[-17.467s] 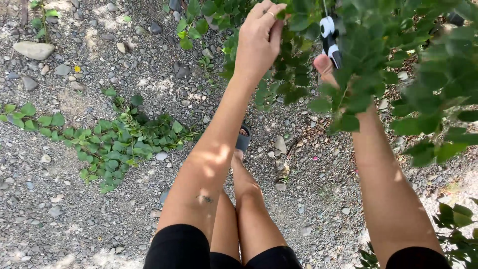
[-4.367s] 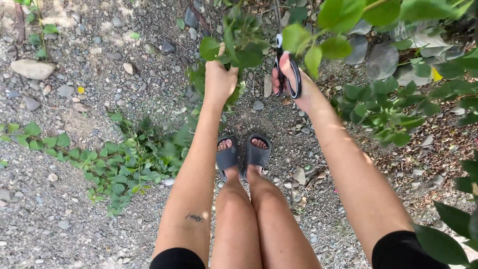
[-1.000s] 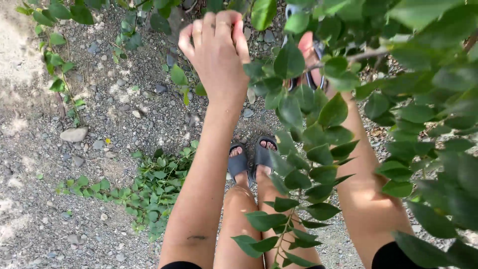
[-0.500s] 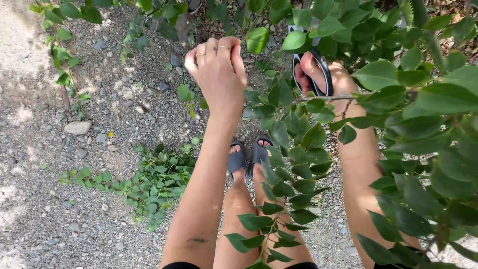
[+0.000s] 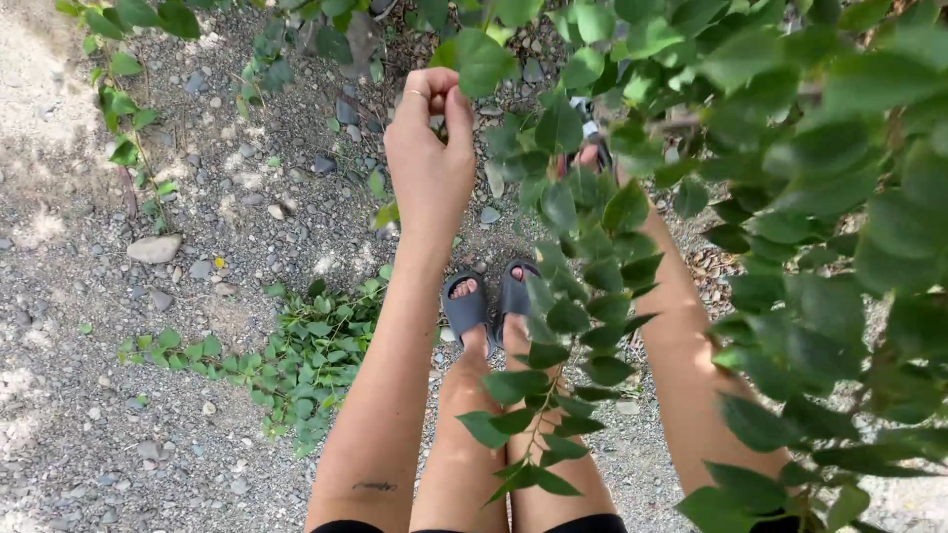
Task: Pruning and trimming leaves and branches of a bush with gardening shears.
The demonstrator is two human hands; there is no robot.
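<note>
Gravel ground [image 5: 89,434]: grey, pebbled, bare on the left side; a larger pale stone [image 5: 154,248] lies near that edge.
Left hand [image 5: 429,158]: raised, fingers curled shut, pinching a leafy twig [image 5: 480,59] at the top of the frame.
Right hand [image 5: 591,158]: almost hidden by foliage; only a fingertip and a bit of a dark tool handle [image 5: 591,128] show, so I cannot tell its grip.
Hanging branch [image 5: 573,326]: droops between the forearms, over the legs.
Bush [image 5: 839,217]: fills the whole right side.
Cut leaves [image 5: 296,360]: heaped on the gravel, just left of the left forearm.
Grey sandals [image 5: 489,301]: side by side, below the hands.
</note>
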